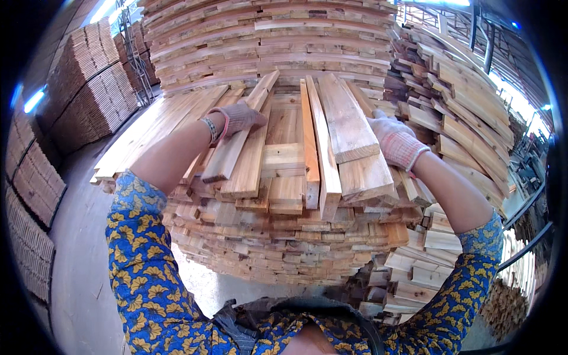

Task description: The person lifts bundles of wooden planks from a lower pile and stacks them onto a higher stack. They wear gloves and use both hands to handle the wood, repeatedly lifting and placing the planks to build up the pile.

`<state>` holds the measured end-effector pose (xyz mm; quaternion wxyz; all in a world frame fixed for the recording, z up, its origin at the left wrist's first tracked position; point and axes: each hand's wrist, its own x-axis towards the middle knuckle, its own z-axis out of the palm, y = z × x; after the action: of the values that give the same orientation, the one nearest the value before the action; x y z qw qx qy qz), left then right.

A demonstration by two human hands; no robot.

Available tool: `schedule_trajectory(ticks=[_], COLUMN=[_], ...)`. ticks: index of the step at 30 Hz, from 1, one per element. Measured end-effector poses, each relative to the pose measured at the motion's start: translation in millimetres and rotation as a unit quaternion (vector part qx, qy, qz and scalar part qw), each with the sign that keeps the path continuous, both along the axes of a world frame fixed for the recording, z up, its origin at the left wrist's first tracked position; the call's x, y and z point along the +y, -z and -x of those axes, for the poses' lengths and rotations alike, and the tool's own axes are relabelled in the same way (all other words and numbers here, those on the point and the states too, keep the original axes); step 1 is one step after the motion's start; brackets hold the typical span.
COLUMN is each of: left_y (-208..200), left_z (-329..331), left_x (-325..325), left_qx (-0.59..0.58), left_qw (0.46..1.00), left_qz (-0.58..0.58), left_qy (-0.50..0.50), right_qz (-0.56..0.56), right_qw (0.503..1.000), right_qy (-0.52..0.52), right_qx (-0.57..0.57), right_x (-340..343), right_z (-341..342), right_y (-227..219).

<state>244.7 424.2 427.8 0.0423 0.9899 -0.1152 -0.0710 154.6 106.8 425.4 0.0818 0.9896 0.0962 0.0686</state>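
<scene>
My left hand (239, 116), in a pale knitted glove, is closed over a narrow wooden board (228, 154) that lies slanted on top of a stack. On the other side, my gloved right hand (395, 141) grips the right edge of a wide board (349, 127), its fingertips partly hidden. Another thick board (367, 174) lies beneath that wide one. Between my hands, an orange-toned board (310, 136) and a pale one (324, 154) stand on their narrow edges. Shorter, lighter pieces (283, 160) show in the gap beside them.
A tall wall of stacked boards (266, 47) rises directly behind. Uneven lumber piles (455, 112) lean at the right, with metal bars beside them. Strapped bundles (89, 83) stand at the left, across a strip of concrete floor (83, 236). More boards (420, 266) lie low at the right.
</scene>
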Motion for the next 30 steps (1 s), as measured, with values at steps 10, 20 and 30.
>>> schedule_trajectory(ticks=[10,20,30], left_y=[18.9,17.5,37.4], left_z=[-14.3,-7.8,-40.0], left_x=[83.2,70.3,3.6], left_qx=[-0.09,-0.324,-0.201], left_qw=[0.987,0.923,0.929], left_qz=[-0.067,-0.184,-0.111], left_qy=[-0.117,0.097,0.292], right_qz=[0.006,-0.044,-0.105], right_qw=[0.973,0.996,0.992], right_qy=[-0.229,-0.065,-0.07], right_qx=[-0.002,-0.042,0.01], right_x=[-25.6,72.1,89.5], right_z=[-16.3,-5.2,-41.0], right_y=[0.5,-54.1,-18.8])
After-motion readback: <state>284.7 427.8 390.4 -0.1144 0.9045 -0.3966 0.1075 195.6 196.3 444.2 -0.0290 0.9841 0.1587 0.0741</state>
